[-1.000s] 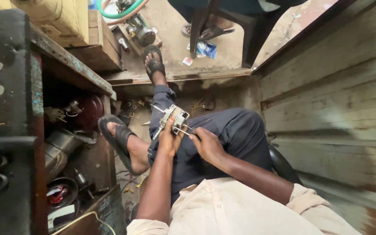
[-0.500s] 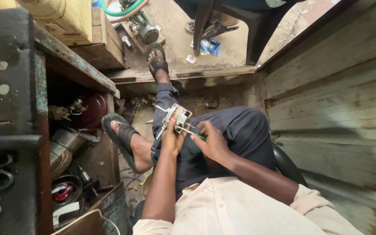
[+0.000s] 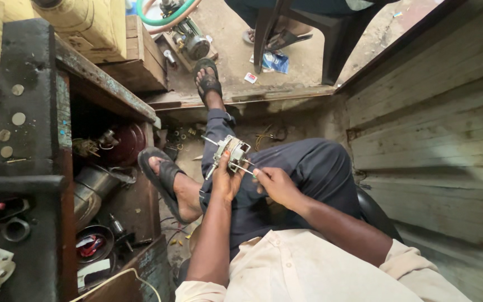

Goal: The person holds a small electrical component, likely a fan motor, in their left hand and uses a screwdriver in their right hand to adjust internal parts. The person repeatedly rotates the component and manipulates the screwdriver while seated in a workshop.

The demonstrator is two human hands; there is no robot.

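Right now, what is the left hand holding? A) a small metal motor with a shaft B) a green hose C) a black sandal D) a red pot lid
A: the left hand grips a small metal motor over the lap, its shaft sticking out, while the right hand pinches a thin rod at the motor's side.

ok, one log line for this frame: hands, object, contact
left hand: grips small motor above lap | right hand: holds thin tool against motor | surroundings: cluttered shelf to the left
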